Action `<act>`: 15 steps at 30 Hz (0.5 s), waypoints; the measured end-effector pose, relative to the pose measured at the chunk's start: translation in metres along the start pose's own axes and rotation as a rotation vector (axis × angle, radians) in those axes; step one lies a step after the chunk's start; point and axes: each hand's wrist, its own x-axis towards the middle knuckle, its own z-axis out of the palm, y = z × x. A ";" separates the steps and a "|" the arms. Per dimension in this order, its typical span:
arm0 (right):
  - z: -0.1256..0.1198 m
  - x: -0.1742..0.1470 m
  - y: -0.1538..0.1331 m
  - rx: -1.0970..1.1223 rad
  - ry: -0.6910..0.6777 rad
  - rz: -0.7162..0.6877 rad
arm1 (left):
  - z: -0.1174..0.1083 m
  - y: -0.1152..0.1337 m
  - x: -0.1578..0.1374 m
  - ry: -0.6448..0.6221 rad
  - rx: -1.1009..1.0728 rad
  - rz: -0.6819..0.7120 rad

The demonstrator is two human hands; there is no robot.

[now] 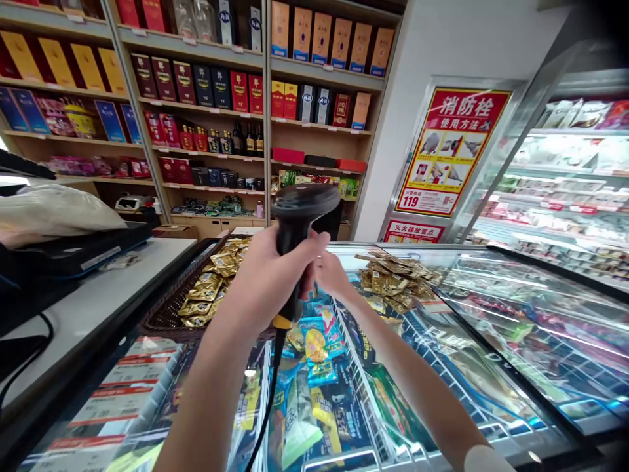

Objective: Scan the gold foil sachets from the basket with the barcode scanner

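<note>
My left hand [268,272] is wrapped round the handle of a black barcode scanner [305,203], its head at the top and its cable running down. Just behind it is my right hand [331,272], reaching in from the right. The scanner and my left hand hide most of its fingers, so what it may hold cannot be seen. To the left, gold sachets [204,288] lie in a brown wicker basket [162,321]. A loose pile of similar gold sachets [396,278] rests on the freezer glass beyond my right forearm.
Below my arms is a glass-topped chest freezer [491,367] with packaged goods in wire baskets [363,387]. Price labels [122,393] line its left part. A counter [142,269] with a white plastic bag [54,210] stands left. Shelves of boxes [211,85] are behind.
</note>
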 end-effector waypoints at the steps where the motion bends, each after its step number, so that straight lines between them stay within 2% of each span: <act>1: -0.011 0.002 0.002 0.041 0.000 0.000 | -0.001 0.001 0.000 0.012 0.015 0.003; 6: -0.058 0.016 0.010 0.301 0.127 -0.013 | -0.005 0.003 0.002 0.067 0.036 -0.018; 10: -0.074 0.023 0.008 0.344 0.206 -0.059 | -0.005 0.000 0.007 0.086 0.042 -0.051; 12: -0.078 0.022 0.007 0.265 0.296 -0.121 | -0.003 -0.002 0.010 0.082 0.046 -0.056; 15: -0.085 0.019 0.005 -0.009 0.421 -0.241 | -0.002 -0.004 0.013 0.072 0.057 -0.057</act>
